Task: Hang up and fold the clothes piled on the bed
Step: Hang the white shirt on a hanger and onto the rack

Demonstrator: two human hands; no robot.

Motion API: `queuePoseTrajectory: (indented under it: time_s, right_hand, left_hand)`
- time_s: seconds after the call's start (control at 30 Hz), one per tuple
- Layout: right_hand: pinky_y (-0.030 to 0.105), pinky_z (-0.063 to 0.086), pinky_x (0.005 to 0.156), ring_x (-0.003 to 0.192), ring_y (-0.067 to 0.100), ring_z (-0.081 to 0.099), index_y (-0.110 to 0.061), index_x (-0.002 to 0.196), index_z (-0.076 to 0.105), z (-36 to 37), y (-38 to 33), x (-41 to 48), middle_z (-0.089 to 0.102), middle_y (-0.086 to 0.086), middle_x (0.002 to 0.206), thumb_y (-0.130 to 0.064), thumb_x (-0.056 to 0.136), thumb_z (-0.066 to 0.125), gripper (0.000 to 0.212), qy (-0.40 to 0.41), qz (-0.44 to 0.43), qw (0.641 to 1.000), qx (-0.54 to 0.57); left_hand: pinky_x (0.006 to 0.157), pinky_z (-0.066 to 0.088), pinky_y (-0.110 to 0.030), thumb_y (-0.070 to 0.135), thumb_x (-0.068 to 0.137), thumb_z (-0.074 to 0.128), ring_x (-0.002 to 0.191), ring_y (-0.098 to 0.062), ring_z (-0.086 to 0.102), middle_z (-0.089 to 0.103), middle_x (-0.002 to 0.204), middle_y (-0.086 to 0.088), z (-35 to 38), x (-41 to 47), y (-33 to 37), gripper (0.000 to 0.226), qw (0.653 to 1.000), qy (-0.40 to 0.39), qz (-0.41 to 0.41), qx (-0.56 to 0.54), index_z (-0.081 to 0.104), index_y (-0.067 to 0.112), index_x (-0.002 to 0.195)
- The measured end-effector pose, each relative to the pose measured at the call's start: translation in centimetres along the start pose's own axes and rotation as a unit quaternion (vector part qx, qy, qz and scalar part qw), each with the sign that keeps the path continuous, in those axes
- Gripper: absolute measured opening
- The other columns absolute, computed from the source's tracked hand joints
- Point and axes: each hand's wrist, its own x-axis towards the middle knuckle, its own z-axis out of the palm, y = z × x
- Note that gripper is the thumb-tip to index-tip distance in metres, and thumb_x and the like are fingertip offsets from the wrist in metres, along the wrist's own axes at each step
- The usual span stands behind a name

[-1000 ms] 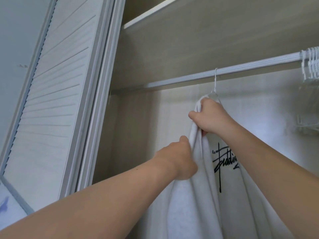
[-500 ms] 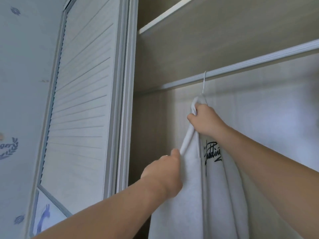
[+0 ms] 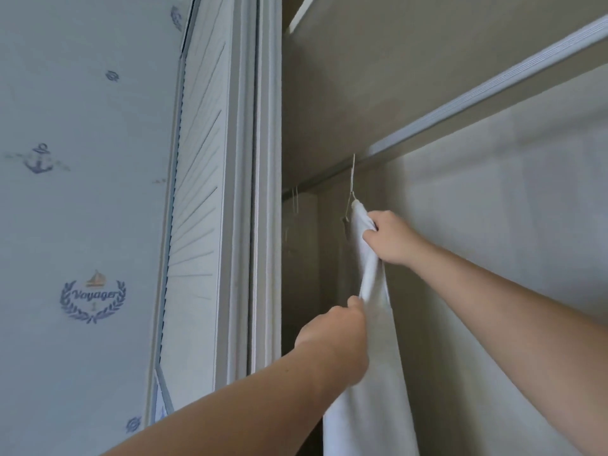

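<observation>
At the far left, nautical wallpaper (image 3: 92,297) is seen, and to its right the louvred wardrobe door (image 3: 204,192) is stood open. Inside the wardrobe, the left hand (image 3: 332,337) is closed on the near edge of the white garment (image 3: 371,373), with the fabric pinched between thumb and fingers. The garment is hung on a wire hanger (image 3: 353,176), whose hook is seated over the hanging rail (image 3: 493,90). The garment's long axis runs straight down from the hook. The right hand (image 3: 391,238) is clenched round the bunched fabric at the top, just below the hook. The left hand is placed lower and nearer, the right hand higher and farther in. The edge between the two hands is drawn taut, so a downward pull by the left hand is judged sufficient to settle the garment on the hanger.
</observation>
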Motion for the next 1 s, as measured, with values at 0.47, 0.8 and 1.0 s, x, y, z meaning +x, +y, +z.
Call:
queuePoseTrajectory:
  time_s: [0.47,0.8,1.0]
  right_hand:
    - [0.029,0.038,0.077,0.112,0.040,0.060,0.004,0.110,0.059,14.5,-0.3,11.2,0.060,0.028,0.124,-0.012,0.098,0.048,0.023,-0.074,0.003,0.987,0.143]
    - [0.034,0.047,0.087,0.111,0.033,0.062,-0.006,0.129,0.057,16.5,2.1,10.6,0.067,0.010,0.106,-0.031,0.099,0.057,0.039,-0.084,-0.038,0.974,0.206]
    - [0.043,0.025,0.119,0.150,0.025,0.024,-0.033,0.160,0.015,15.8,3.4,4.6,0.026,0.000,0.164,-0.057,0.101,0.036,0.066,-0.075,-0.094,0.967,0.224]
  left_hand:
    - [0.078,0.039,-0.036,0.004,0.095,0.054,0.117,-0.032,0.059,0.058,0.129,-0.011,0.9,9.0,-3.5,0.036,0.967,-0.017,-0.154,0.201,0.052,0.007,0.131]
    - [0.083,0.037,-0.037,0.009,0.096,0.052,0.115,-0.031,0.059,0.057,0.127,-0.009,1.3,8.9,-4.1,0.032,0.944,-0.037,-0.163,0.286,0.049,0.009,0.127]
    - [0.113,0.006,-0.068,0.038,0.095,0.053,0.138,-0.043,0.028,0.042,0.146,-0.019,0.1,6.5,-3.6,0.062,0.890,-0.034,-0.114,0.439,0.034,0.008,0.145]
